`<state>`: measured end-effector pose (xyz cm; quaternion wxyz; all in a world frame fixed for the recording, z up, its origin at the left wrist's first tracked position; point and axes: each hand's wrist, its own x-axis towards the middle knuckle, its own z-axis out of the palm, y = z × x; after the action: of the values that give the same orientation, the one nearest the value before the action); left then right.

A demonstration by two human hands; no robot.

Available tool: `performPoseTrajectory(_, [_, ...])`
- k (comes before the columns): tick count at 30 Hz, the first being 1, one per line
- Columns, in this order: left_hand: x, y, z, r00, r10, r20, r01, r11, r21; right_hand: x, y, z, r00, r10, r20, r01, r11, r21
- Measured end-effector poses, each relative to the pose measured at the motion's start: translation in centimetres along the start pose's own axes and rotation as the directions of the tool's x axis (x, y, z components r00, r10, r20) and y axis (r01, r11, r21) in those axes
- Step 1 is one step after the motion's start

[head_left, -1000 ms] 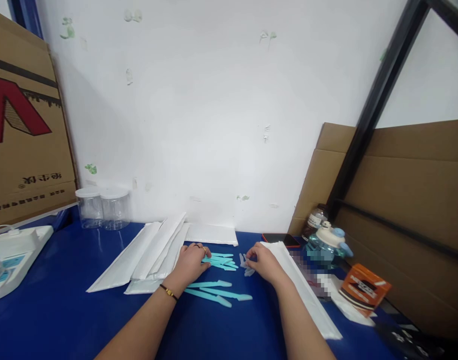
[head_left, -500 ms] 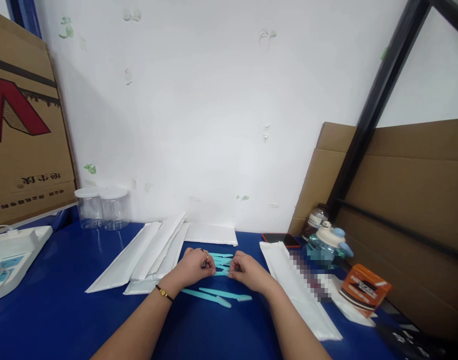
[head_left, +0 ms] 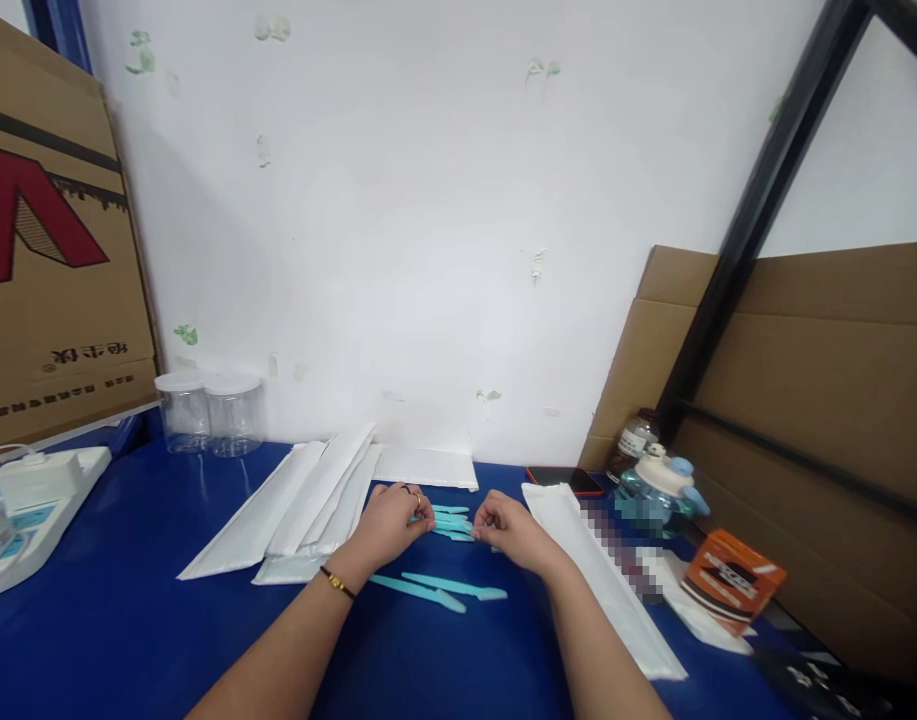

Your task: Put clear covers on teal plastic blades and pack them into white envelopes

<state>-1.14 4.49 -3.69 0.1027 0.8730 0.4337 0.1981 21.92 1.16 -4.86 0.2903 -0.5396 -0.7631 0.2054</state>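
Several turquoise eyebrow razors [head_left: 452, 522] lie in a small group on the blue table, between my two hands. My left hand [head_left: 394, 520] is closed at the group's left end, its thumb and fingertips pinched on the razors and hiding their ends. At the right end, my right hand [head_left: 507, 528] has its fingers curled together close to the razor tips. Whatever is between those fingers cannot be made out. Nearer to me lie two more eyebrow razors, a front one [head_left: 420, 592] and one just behind it [head_left: 458, 586], their left ends partly behind my left wrist.
White padded mailers [head_left: 308, 500] are piled on the left; another mailer [head_left: 608, 590] lies right. Two clear jars [head_left: 233, 420] and a power strip [head_left: 68, 500] stand left. At right are a phone [head_left: 567, 480], teal bottle [head_left: 657, 495], brown bottle [head_left: 633, 445] and orange box [head_left: 735, 580].
My hands have moved slightly apart, the right one shifting right from the razor ends. More of the grouped razors shows between them. The two front razors lie as before.
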Motion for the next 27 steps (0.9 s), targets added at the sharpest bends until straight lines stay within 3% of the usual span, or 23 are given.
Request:
performPoseTrajectory(5, [0.0,-0.8,0.1,0.994,-0.108,-0.031,0.109,0.993,0.05,0.0,2.1,-0.9,0.993,0.082,-0.088,-0.091,0.99,-0.108])
performPoseTrajectory(8, [0.1,-1.2,0.6,0.995,-0.101,-0.008,0.102,0.992,0.07,0.1,3.2,-1.1,0.976,0.155,-0.154,-0.183,0.966,-0.183])
performPoseTrajectory(12, [0.1,-1.0,0.9,0.992,-0.109,-0.07,0.115,0.99,0.076,-0.1,2.6,-1.3,0.97,0.173,-0.169,-0.209,0.952,-0.223])
performPoseTrajectory(13, [0.0,-0.9,0.8,0.99,-0.111,-0.089,0.116,0.991,0.06,-0.3,2.3,-1.4,0.979,0.16,-0.128,-0.182,0.964,-0.192])
performPoseTrajectory(15, [-0.1,-0.6,0.6,0.993,-0.087,-0.086,0.088,0.996,0.013,-0.7,1.5,-1.4,0.987,0.139,0.076,-0.131,0.986,-0.105])
performPoseTrajectory(18, [-0.5,-0.2,0.6,0.999,0.024,0.024,-0.023,0.998,-0.056,-1.2,0.6,-1.0,0.907,0.15,0.393,-0.137,0.989,-0.062])
performPoseTrajectory(20, [-0.6,0.0,0.7,0.989,0.107,0.102,-0.098,0.991,-0.088,-1.2,0.3,-0.5,0.88,0.158,0.447,-0.142,0.987,-0.068])
performPoseTrajectory(23, [-0.6,0.0,1.0,0.973,0.169,0.158,-0.151,0.982,-0.117,-1.0,0.2,0.0,0.915,0.11,0.388,-0.103,0.994,-0.039])
performPoseTrajectory(27, [-0.3,-0.1,1.1,0.976,0.167,0.143,-0.15,0.981,-0.119,-0.7,0.1,0.1,0.979,0.05,0.198,-0.055,0.998,0.016])
